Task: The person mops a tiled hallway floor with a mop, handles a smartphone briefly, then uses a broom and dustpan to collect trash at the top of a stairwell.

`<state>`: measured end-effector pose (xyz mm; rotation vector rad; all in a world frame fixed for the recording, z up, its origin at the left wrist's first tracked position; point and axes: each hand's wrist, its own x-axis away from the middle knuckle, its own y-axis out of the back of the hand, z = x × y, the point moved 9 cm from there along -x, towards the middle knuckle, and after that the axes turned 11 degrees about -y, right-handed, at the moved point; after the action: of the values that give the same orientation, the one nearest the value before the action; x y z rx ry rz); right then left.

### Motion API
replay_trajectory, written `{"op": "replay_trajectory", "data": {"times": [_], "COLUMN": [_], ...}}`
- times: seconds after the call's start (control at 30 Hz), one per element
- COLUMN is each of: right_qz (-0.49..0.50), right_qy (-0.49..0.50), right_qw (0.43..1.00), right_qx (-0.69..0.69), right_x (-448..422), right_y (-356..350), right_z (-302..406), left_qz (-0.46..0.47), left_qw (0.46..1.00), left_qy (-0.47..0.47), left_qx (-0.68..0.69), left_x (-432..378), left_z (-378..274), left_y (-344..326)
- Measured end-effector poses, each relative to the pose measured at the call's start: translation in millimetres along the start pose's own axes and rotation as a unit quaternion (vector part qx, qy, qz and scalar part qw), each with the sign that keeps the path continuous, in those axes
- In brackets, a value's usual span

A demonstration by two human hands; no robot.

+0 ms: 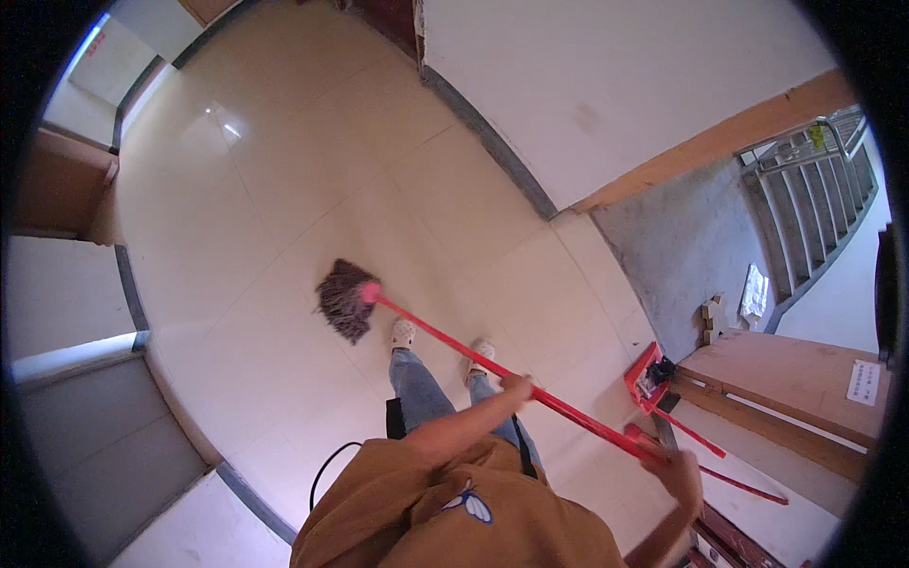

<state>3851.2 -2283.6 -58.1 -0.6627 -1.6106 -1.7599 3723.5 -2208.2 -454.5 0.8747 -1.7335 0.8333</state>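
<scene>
A string mop with a dark, blurred head (346, 302) rests on the tiled floor (305, 177), ahead and to the left of my feet. Its pink socket (370, 292) joins a long red handle (454, 343) that slants across my front to the right. My left hand (517, 389) is wrapped around the handle near its middle, with that arm crossing my body. Farther up, at the handle's upper end, my right hand (678, 474) grips it. Both of my feet, in light clogs (403, 334), stand just behind the mop head.
Beside the doorway at right lies a red dustpan (648, 376) holding dark debris. A red-handled tool (746, 486) lies past my right hand. A wooden door (788, 376) bears a paper with writing. Beyond are stairs (809, 206); a white wall (611, 92) borders the floor.
</scene>
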Motion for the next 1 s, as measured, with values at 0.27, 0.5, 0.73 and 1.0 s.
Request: {"op": "replay_trajectory", "data": {"times": [0.27,0.5,0.73,1.0], "right_qz": [0.058,0.154,0.170,0.122], "right_qy": [-0.170,-0.289,-0.226,-0.006], "right_qw": [0.970,0.826,0.868,0.938], "right_qx": [-0.165,-0.460,-0.409,-0.323], "right_x": [97,75,-10,-201], "right_y": [17,-54,-80,-81], "right_z": [-151,-164,-87,125], "left_qz": [0.193,0.182,0.002,0.056], "left_qw": [0.972,0.910,0.818,0.963], "left_qy": [0.045,-0.101,-0.332,-0.261], "left_qx": [-0.123,-0.359,-0.469,-0.044], "left_x": [131,79,-16,-48], "left_z": [40,18,-105,-278], "left_y": [-146,-137,-97,-53]}}
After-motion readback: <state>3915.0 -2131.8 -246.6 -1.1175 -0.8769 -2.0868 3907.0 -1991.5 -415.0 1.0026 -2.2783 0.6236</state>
